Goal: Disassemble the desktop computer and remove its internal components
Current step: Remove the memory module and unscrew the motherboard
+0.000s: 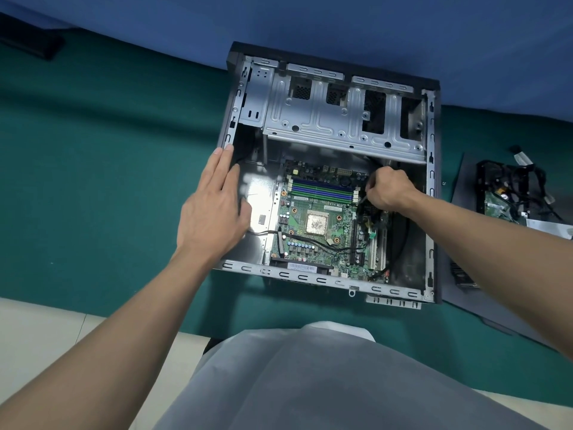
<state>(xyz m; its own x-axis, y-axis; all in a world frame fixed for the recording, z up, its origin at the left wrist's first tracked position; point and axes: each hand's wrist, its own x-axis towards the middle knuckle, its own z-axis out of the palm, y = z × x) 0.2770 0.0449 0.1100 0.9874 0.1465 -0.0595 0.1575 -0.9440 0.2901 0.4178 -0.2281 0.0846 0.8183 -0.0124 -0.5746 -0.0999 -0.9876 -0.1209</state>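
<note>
Lying on its side on the green mat [108, 181], the desktop computer case [432, 187] is facing upward with its interior open to view. The motherboard [316, 243] is sitting in the near half of the case, with the bare processor [317, 224] at its centre, the blue memory slots [322, 190] just beyond it and the white expansion slots [378, 252] toward the right. A black cable [310, 240] is running across the near part of the board. The metal drive cage [325, 119] is spanning the far half of the case.

The left hand [214, 209] is resting flat over the left wall of the case, its fingers straight and together and its fingertips lying along the rim. The right hand [387, 189] is reaching inside at the far right corner of the motherboard, its fingers curling tightly around a slender object [363, 198]; what that object is cannot be told.

To the right of the case, a dark panel [465, 274] is lying on the mat, bearing a loose assembly [511, 193] with a tangle of black wires.
</note>
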